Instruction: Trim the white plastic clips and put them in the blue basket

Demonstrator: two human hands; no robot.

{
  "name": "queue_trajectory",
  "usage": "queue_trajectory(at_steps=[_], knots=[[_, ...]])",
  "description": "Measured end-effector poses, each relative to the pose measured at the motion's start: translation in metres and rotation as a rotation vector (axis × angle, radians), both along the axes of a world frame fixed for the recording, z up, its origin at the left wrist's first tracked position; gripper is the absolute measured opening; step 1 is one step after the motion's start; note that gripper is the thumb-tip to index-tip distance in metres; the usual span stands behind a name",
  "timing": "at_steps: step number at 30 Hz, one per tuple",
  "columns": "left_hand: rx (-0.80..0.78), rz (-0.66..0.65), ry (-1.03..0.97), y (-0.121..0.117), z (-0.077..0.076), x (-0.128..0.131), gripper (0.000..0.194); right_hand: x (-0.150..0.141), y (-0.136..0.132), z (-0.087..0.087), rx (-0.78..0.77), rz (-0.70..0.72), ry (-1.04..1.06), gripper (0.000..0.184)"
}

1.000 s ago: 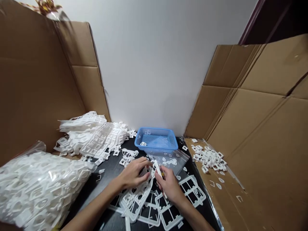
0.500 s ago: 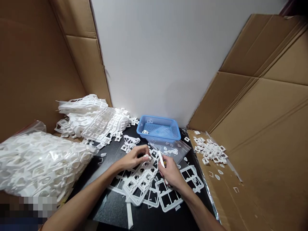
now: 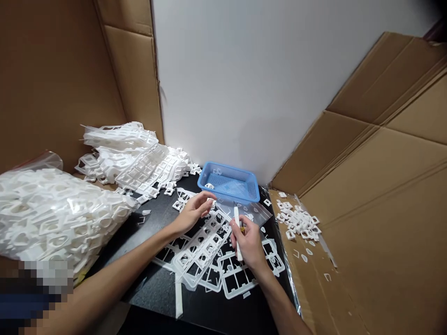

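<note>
Between its thumb and fingers my left hand (image 3: 193, 211) pinches a small white plastic piece (image 3: 211, 203), a little in front of the blue basket (image 3: 228, 182). My right hand (image 3: 247, 239) is closed around a white craft knife (image 3: 238, 232), its thin tip pointing up and away from me. Below both hands lies a white plastic frame of square parts (image 3: 203, 255), tilted across other frames. An emptied white frame (image 3: 240, 281) rests under my right wrist. A clear zip bag (image 3: 260, 212) with small thin offcuts on it lies just beyond the knife.
At the left stands a bulging clear bag of white parts (image 3: 59, 223). Behind it is a heap of white frames (image 3: 139, 163). Loose white square parts (image 3: 298, 218) lie on cardboard at the right. Cardboard walls (image 3: 384, 163) flank the black table (image 3: 146, 291).
My left hand has lifted away from the frame toward the basket with the small white piece. The knife now stands more upright in my right hand. The view has shifted slightly.
</note>
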State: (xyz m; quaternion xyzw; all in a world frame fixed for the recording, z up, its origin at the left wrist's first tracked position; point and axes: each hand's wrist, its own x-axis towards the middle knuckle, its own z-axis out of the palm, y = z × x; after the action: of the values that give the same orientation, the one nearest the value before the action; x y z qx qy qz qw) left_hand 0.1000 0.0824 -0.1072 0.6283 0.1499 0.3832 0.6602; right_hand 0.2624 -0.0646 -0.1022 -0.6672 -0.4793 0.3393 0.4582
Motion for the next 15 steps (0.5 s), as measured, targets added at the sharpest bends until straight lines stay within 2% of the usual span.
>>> queue_trajectory(at_steps=[3,9,12,15], knots=[[-0.005,-0.048,0.006,-0.006,0.002,-0.002,0.035,0.006,0.001,0.008,-0.017,0.04,-0.084,0.035],[-0.024,-0.103,0.013,-0.006,0.005,-0.007,0.039,0.0,0.013,0.014,-0.054,0.204,-0.297,0.012],[-0.045,-0.108,0.021,-0.004,0.002,-0.008,0.043,-0.004,0.018,0.016,-0.019,0.237,-0.41,0.013],[-0.067,-0.073,0.028,-0.005,-0.001,-0.007,0.042,-0.002,0.022,0.017,0.009,0.256,-0.496,0.022]])
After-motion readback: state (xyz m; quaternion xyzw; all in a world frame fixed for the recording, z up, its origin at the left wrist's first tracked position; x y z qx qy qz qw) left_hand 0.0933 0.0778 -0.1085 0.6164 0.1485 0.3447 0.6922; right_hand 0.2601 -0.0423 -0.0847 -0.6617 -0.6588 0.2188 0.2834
